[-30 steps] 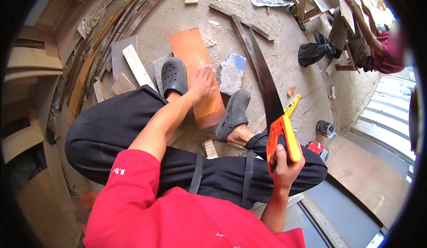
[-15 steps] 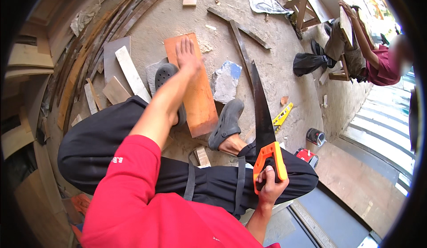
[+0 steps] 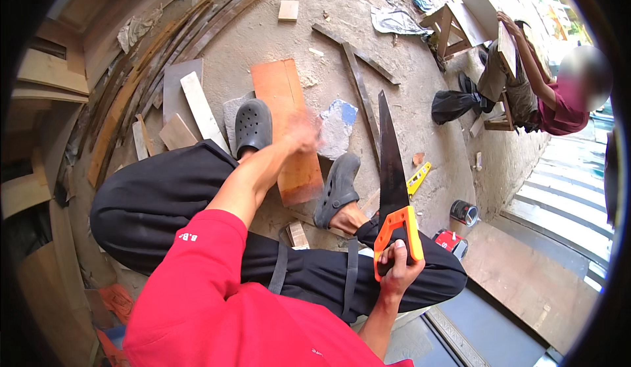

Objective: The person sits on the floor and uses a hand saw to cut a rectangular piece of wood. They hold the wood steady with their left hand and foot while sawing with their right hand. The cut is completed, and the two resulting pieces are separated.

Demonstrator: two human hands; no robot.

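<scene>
My right hand (image 3: pixel 401 268) is wrapped around the orange-and-black handle of a handsaw (image 3: pixel 391 170). Its dark blade points up and away from me, above my right leg. An orange-brown wooden board (image 3: pixel 277 91) lies between my feet, with a line across it near the far end. Over the board's right edge is my left hand (image 3: pixel 302 132), smeared by motion, so its fingers and any contact with the wood cannot be made out. Grey clogs (image 3: pixel 254 122) are on both feet, one on each side of the board.
A concrete block (image 3: pixel 337 127) stands right of the board, with dark metal bars (image 3: pixel 361 97) beyond it. A yellow level (image 3: pixel 418 177) and paint cans (image 3: pixel 464 213) lie at the right. Timber offcuts (image 3: pixel 200 110) lean at left. Another person (image 3: pixel 559 107) holds a panel at far right.
My left hand has moved from lying flat on the board's upper part toward me and to the right, and is now blurred. The saw stays in my right hand, nearly unmoved.
</scene>
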